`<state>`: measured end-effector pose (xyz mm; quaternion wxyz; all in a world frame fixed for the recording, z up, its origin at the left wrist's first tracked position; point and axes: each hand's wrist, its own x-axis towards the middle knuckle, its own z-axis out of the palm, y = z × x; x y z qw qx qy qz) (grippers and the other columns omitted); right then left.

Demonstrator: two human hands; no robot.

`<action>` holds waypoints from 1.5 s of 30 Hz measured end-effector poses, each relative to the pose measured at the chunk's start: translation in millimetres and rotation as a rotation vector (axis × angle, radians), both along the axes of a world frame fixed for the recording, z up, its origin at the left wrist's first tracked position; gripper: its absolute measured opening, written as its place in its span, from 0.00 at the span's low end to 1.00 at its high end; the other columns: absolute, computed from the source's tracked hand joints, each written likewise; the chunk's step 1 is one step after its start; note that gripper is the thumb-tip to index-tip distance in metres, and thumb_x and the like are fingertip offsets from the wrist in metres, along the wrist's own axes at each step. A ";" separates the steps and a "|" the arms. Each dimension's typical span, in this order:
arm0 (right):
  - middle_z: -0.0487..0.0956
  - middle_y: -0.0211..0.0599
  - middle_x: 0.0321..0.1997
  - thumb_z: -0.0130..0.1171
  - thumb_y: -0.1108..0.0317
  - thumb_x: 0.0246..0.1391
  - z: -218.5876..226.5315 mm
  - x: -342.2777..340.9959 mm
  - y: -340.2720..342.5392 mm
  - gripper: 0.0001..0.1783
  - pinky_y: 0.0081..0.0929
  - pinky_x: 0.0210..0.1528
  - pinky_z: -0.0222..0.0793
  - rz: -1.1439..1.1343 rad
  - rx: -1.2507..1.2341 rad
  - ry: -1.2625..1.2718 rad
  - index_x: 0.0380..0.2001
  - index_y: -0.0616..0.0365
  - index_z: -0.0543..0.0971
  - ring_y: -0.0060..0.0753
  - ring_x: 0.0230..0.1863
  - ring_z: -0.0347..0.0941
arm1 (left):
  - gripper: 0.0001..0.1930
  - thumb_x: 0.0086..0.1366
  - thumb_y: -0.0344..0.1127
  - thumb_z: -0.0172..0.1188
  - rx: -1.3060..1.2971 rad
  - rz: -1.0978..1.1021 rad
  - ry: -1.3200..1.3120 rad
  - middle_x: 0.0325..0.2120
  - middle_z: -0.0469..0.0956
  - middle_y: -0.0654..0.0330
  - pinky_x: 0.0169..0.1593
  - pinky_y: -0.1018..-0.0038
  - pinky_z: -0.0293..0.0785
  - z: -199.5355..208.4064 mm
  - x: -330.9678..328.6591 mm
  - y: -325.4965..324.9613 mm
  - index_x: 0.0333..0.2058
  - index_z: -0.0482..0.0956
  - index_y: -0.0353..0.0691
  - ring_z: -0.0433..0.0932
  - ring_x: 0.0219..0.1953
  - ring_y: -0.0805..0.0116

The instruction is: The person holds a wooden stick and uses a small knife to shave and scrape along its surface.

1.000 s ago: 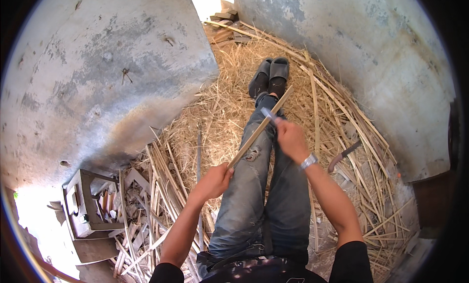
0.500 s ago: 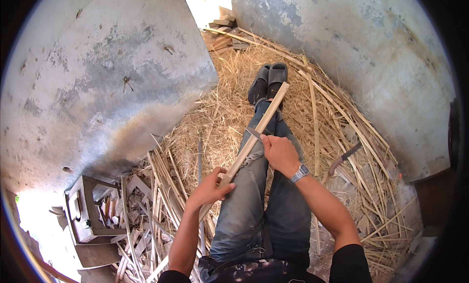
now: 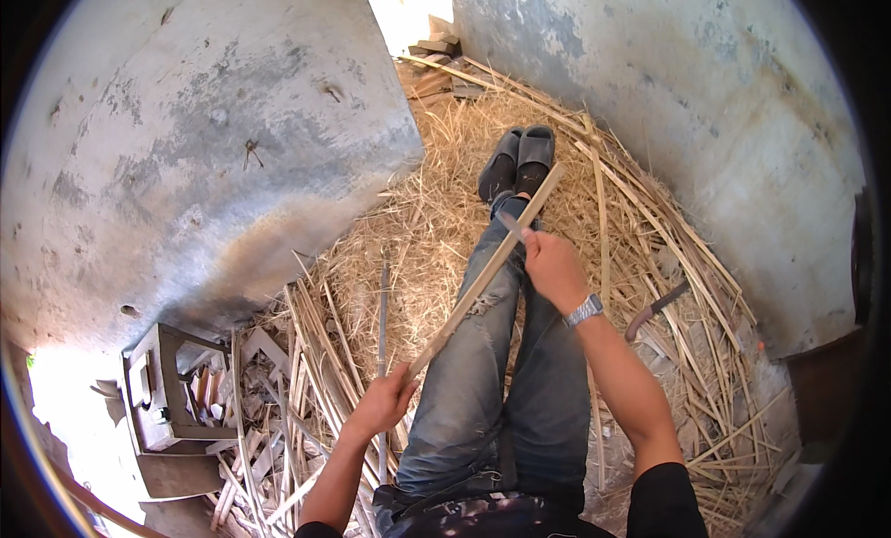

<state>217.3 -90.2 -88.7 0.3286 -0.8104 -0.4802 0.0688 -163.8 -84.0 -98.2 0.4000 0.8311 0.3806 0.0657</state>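
Note:
A long, pale strip of split wood or bamboo [image 3: 483, 280] slants across my outstretched legs, from my left hand up toward my feet. My left hand [image 3: 385, 403] is closed around the strip's lower end. Farther up, my right hand [image 3: 555, 267] grips a knife [image 3: 508, 222]; its short blade lies across the strip near the far end. The knife's handle is hidden inside my right fist. My jeans [image 3: 464, 389] are under the strip, torn at one knee.
Straw-like shavings [image 3: 427, 232] cover the floor around my legs. A second knife [image 3: 654, 311] lies at the right among long strips [image 3: 687, 232]. At the left stand a dark metal frame [image 3: 176, 436] and more strips [image 3: 316, 343]. Worn walls [image 3: 232, 102] rise on both sides.
My right hand has slid the knife up along the strip, away from me. My left hand has moved down and toward me, now closed around the strip's near end.

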 end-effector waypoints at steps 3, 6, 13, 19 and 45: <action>0.80 0.57 0.25 0.48 0.52 0.74 -4.7 21.5 8.0 0.27 0.59 0.30 0.71 -0.138 0.091 0.059 0.26 0.59 0.81 0.66 0.28 0.78 | 0.12 0.74 0.35 0.57 0.118 -0.042 0.036 0.24 0.79 0.37 0.36 0.44 0.72 10.3 7.0 8.2 0.49 0.70 0.37 0.79 0.32 0.29; 0.80 0.56 0.23 0.50 0.53 0.73 -19.4 -11.5 -3.4 0.25 0.57 0.29 0.72 -0.068 0.132 0.031 0.27 0.59 0.81 0.66 0.26 0.77 | 0.12 0.73 0.36 0.59 0.146 -0.004 0.055 0.26 0.79 0.37 0.37 0.45 0.73 15.6 14.4 11.0 0.47 0.71 0.36 0.79 0.33 0.30; 0.80 0.55 0.22 0.52 0.53 0.72 -17.8 -73.1 -37.3 0.23 0.55 0.27 0.73 0.176 0.062 0.031 0.28 0.57 0.81 0.64 0.24 0.77 | 0.11 0.73 0.36 0.59 0.181 0.014 0.083 0.24 0.79 0.37 0.36 0.43 0.73 7.1 42.0 8.3 0.47 0.70 0.38 0.80 0.32 0.30; 0.79 0.57 0.21 0.52 0.53 0.72 -29.5 -6.8 -11.4 0.22 0.58 0.26 0.73 -0.112 0.184 0.056 0.27 0.56 0.80 0.67 0.24 0.78 | 0.10 0.73 0.35 0.58 0.191 0.045 0.104 0.23 0.79 0.38 0.34 0.43 0.72 3.0 47.6 1.8 0.47 0.70 0.38 0.80 0.31 0.31; 0.68 0.31 0.12 0.53 0.49 0.74 -24.3 -54.4 -51.7 0.31 0.34 0.23 0.60 0.303 -0.089 0.976 0.20 0.61 0.75 0.28 0.16 0.66 | 0.12 0.74 0.38 0.57 0.042 0.103 0.007 0.27 0.80 0.34 0.38 0.44 0.72 5.8 75.5 -0.7 0.47 0.70 0.37 0.80 0.34 0.29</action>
